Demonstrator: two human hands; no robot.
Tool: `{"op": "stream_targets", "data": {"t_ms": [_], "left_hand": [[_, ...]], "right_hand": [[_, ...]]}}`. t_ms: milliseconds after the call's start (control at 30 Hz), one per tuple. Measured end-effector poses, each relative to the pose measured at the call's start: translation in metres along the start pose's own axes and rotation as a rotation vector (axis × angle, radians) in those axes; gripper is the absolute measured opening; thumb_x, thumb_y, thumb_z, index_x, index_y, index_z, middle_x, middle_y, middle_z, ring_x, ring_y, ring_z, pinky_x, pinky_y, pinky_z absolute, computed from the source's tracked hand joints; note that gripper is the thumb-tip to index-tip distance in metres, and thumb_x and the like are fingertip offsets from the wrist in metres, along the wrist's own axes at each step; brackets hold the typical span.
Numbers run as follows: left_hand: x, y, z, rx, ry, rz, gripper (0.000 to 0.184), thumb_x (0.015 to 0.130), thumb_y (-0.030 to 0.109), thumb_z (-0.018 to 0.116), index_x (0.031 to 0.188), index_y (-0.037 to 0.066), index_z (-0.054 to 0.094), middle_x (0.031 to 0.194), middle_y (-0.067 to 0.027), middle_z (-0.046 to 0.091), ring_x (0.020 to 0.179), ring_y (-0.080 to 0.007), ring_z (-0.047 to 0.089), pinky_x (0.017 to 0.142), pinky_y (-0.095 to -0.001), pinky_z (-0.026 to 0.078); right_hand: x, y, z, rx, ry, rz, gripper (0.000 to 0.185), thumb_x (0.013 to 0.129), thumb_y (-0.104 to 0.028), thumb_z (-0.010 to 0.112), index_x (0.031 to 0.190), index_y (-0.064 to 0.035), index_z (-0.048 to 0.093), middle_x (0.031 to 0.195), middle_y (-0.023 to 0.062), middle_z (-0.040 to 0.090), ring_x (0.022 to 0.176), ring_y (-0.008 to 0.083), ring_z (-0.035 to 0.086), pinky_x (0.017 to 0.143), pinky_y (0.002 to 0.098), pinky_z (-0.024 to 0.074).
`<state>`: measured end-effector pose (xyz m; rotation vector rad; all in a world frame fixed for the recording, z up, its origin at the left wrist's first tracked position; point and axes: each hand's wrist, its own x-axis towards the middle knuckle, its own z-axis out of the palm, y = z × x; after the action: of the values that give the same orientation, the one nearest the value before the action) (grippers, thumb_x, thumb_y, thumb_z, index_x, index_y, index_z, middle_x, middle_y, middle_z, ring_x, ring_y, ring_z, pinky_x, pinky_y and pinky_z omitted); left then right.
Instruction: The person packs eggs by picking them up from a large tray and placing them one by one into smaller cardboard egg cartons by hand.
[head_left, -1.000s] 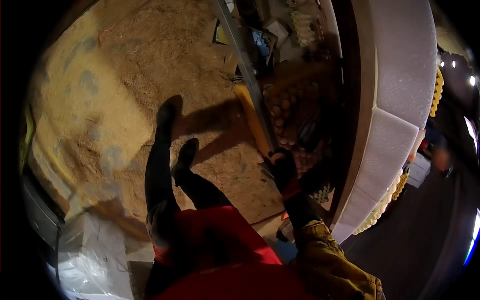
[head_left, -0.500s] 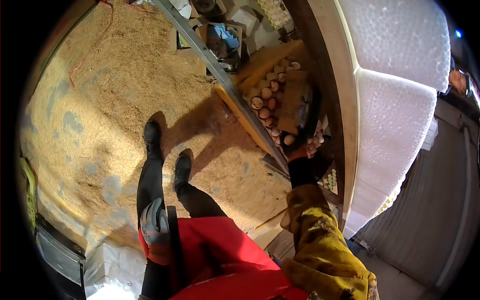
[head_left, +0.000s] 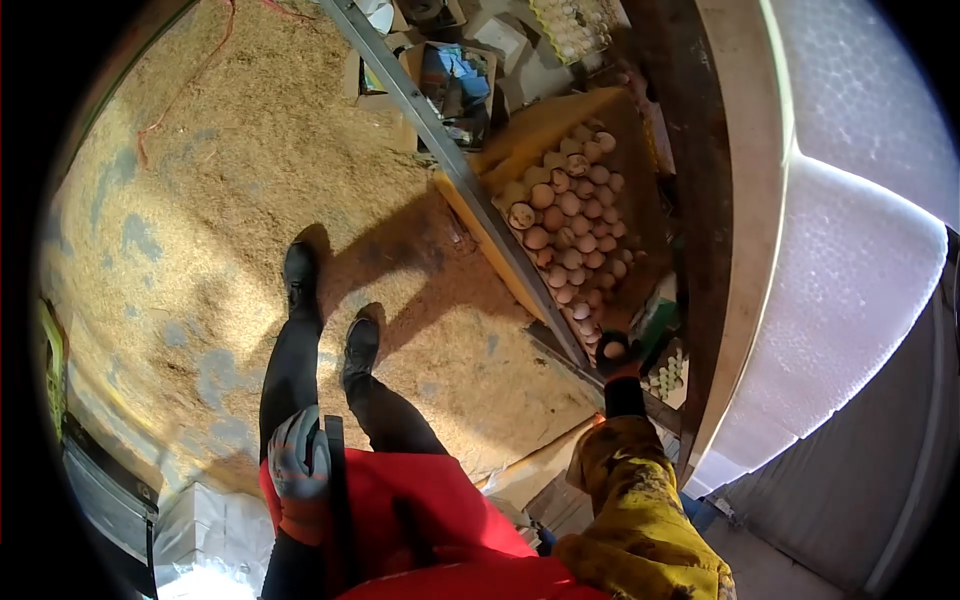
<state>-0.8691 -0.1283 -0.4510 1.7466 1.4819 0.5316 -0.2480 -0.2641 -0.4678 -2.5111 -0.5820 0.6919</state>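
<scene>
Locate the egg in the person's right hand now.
In the head view, right of center, the egg sits in the gloved right hand, between the lower end of the massed eggs and a smaller egg tray.

Apron (head_left: 430,500): bright red, and here it spreads across the front as the landmark, smooth, with dark shadows on it.
Left glove (head_left: 300,455): at the apron's left edge, pale grey over the back and fingers, orange at the wrist.
Left sleeve (head_left: 290,568): plain black, beside the apron's lower left.
Right glove (head_left: 617,352): beyond the apron's upper right, looking dark, with orange at the wrist.
Right sleeve (head_left: 640,500): right of the apron, mustard yellow with brown blotches, loose and creased; black cuff (head_left: 625,398).
Trousers (head_left: 290,370): black, close-fitting, above the apron.
Shoes (head_left: 361,345): black, round-toed, farther above it.
</scene>
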Motion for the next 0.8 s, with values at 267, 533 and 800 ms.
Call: {"op": "stream_targets", "data": {"t_ms": [267, 533, 800], "left_hand": [[0.002, 0.01, 0.0, 0.078, -0.035, -0.049, 0.033, 0.087, 0.01, 0.067, 0.12, 0.007, 0.066, 0.116, -0.0121, 0.069, 0.103, -0.0333, 0.065, 0.091, -0.0426, 0.051], [0.024, 0.013, -0.012, 0.162, -0.092, -0.114, 0.037, 0.086, 0.015, 0.068, 0.122, 0.006, 0.066, 0.114, -0.014, 0.066, 0.105, -0.0337, 0.063, 0.092, -0.0444, 0.049], [0.039, 0.02, -0.006, 0.111, 0.026, -0.022, 0.031, 0.086, 0.013, 0.072, 0.116, 0.009, 0.069, 0.113, -0.0116, 0.068, 0.101, -0.0336, 0.064, 0.088, -0.043, 0.05]], "right_hand": [[0.03, -0.104, 0.088, -0.414, 0.032, -0.424, 0.039, 0.1, -0.028, 0.058, 0.133, -0.0075, 0.057, 0.135, 0.0114, 0.06, 0.12, 0.0251, 0.056, 0.097, 0.0402, 0.0493], [0.214, -0.188, 0.074, -0.303, 0.091, -0.229, 0.044, 0.102, -0.023, 0.051, 0.142, -0.0038, 0.05, 0.142, 0.0136, 0.055, 0.126, 0.0272, 0.054, 0.105, 0.0399, 0.0447], [0.036, -0.161, 0.132, -0.211, 0.013, -0.45, 0.043, 0.105, -0.019, 0.046, 0.144, 0.0002, 0.049, 0.146, 0.0159, 0.053, 0.131, 0.0272, 0.053, 0.109, 0.0405, 0.0411]]}}
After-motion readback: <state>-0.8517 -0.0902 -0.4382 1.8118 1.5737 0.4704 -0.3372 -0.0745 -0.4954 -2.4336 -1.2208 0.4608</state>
